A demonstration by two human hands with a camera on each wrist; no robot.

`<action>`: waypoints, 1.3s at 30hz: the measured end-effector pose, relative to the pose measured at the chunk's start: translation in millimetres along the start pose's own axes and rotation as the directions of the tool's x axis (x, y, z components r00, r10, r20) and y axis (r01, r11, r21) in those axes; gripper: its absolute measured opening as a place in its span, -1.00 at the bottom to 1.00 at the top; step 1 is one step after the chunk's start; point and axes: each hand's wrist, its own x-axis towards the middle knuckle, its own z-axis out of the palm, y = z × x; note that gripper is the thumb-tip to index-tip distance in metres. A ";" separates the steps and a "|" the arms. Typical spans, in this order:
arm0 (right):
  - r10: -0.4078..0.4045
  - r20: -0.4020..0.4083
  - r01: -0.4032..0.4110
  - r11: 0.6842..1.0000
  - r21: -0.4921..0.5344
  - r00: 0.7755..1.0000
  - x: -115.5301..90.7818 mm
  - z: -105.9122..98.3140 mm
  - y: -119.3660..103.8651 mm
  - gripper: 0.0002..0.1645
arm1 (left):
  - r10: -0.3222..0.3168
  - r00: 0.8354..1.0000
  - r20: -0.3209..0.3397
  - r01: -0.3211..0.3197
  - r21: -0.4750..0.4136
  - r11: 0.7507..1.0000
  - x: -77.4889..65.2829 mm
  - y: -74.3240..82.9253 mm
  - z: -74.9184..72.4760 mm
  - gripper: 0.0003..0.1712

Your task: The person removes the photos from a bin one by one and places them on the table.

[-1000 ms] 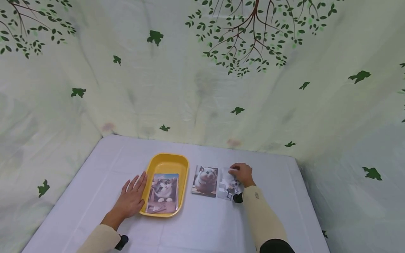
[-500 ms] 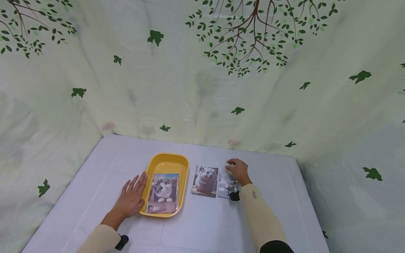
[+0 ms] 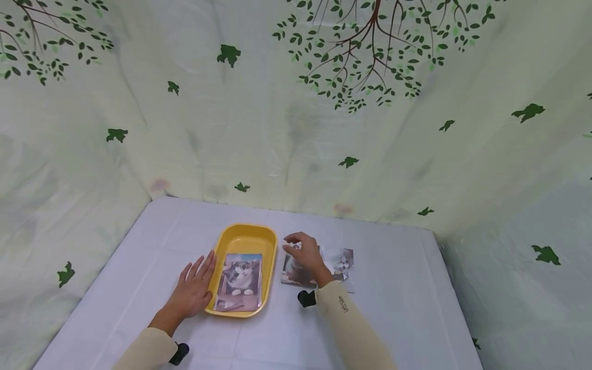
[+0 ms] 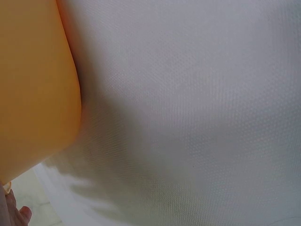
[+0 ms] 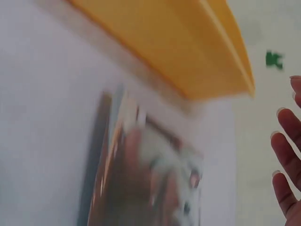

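A yellow tray lies on the white table, holding cards with a cat picture on top. My left hand rests against the tray's left side, fingers straight; in the left wrist view a few fingertips show below the tray wall. To the tray's right, a pile of cards topped by a hamster picture is partly covered by my right hand, which hovers over it. In the right wrist view its fingers are spread apart and hold nothing, above the glossy card pile.
Right of the hamster pile lie overlapping grey picture cards, slightly uneven. A white cloth covers the table. Pale curtains printed with leaves and birds stand behind and at both sides.
My right hand has moved left, from the grey picture cards to over the hamster pile. The grey cards show more fully. My left hand and the tray have stayed put.
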 end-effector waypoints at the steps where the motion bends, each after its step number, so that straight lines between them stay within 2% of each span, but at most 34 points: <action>1: -0.001 0.019 0.001 1.000 0.004 1.000 -0.3 4.8 -7.6 -0.70 | -0.002 1.000 0.000 0.002 -0.004 1.000 -0.1 0.0 -0.3 -0.05; 7: -0.044 0.123 0.048 0.999 -0.024 0.991 3.2 35.5 -43.7 -0.68 | -0.015 1.000 0.015 0.015 0.001 1.000 0.1 -1.5 -1.5 -0.04; 11: -0.064 0.177 0.079 0.994 -0.076 0.982 7.9 57.0 -55.8 -0.70 | -0.005 1.000 -0.007 0.005 0.008 1.000 -0.6 -2.3 -1.1 -0.04; 14: -0.119 0.220 0.150 0.980 -0.127 0.968 10.8 71.9 -62.0 -0.70 | -0.001 1.000 -0.011 0.001 0.007 1.000 -1.4 -2.5 -1.4 -0.03; 16: -0.125 0.249 0.170 0.971 -0.168 0.960 12.2 80.4 -66.5 -0.69 | 0.002 1.000 -0.004 -0.002 0.004 1.000 -1.7 -2.5 -1.9 -0.03; 22: 0.006 0.320 0.087 0.957 -0.277 0.947 18.1 99.1 -76.4 -0.62 | 0.002 1.000 0.020 -0.002 0.001 1.000 -0.9 -1.7 -4.2 -0.06; 26: 0.116 0.337 -0.007 0.951 -0.308 0.934 19.2 107.7 -75.2 -0.58 | 0.000 1.000 0.025 0.000 0.004 1.000 -0.6 -1.2 -3.8 -0.05; 30: 0.244 0.332 -0.130 0.935 -0.330 0.911 19.3 115.0 -71.1 -0.59 | -0.004 1.000 0.023 0.004 0.001 1.000 -1.6 -0.8 -3.0 -0.04; 33: 0.265 0.310 -0.149 0.924 -0.353 0.913 20.5 118.8 -67.2 -0.56 | -0.010 1.000 0.019 0.010 0.002 1.000 -2.4 -0.3 -3.4 -0.05; 39: 0.252 0.259 -0.117 0.889 -0.444 0.932 22.2 123.0 -59.3 -0.48 | -0.012 1.000 0.023 0.012 0.015 1.000 -0.9 -0.6 -2.8 -0.06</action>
